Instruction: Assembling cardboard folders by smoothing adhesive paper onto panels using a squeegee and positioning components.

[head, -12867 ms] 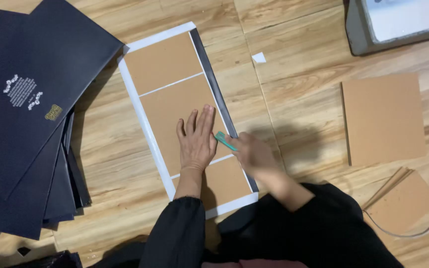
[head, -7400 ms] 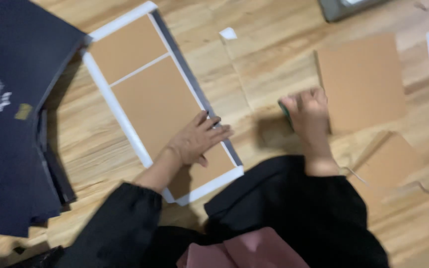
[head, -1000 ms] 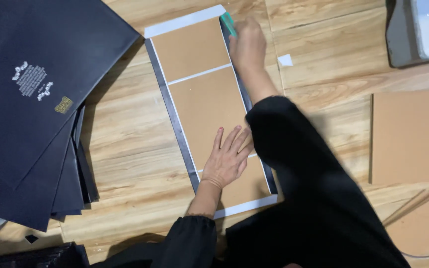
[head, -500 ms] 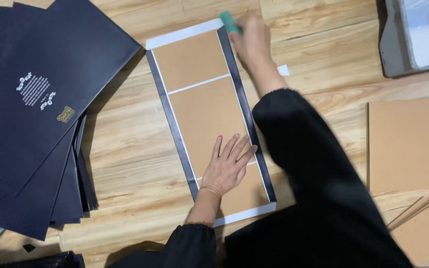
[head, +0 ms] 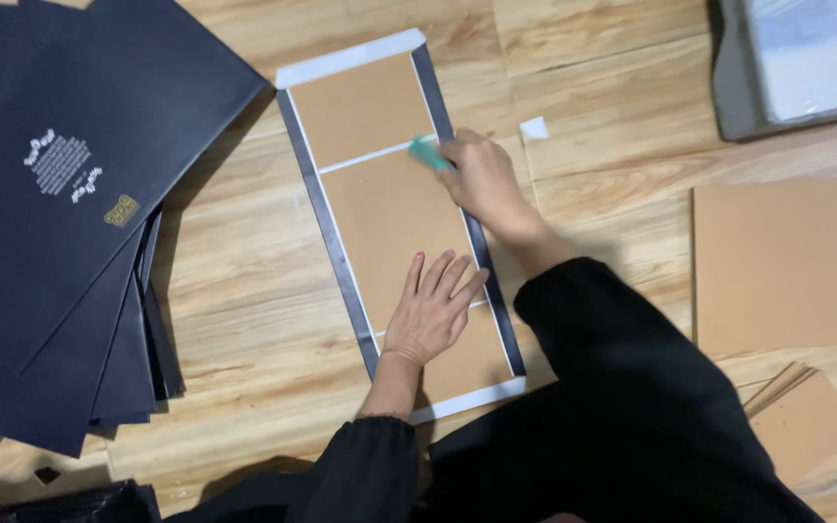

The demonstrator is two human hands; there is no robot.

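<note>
Two hands are working over a long sheet (head: 394,223) lying flat on the wooden floor (head: 234,271), brown card panels glued inside its dark and white border. The left hand (head: 430,315) is pressing down on the lower panel, fingers spread and flat, gripping nothing. Further up, the right hand (head: 481,179) is clenching a small green tool (head: 428,154), its tip touching the sheet near the right border. Dark covers (head: 60,213) are lying fanned out at the left; loose brown boards (head: 769,266) are lying at the right.
</note>
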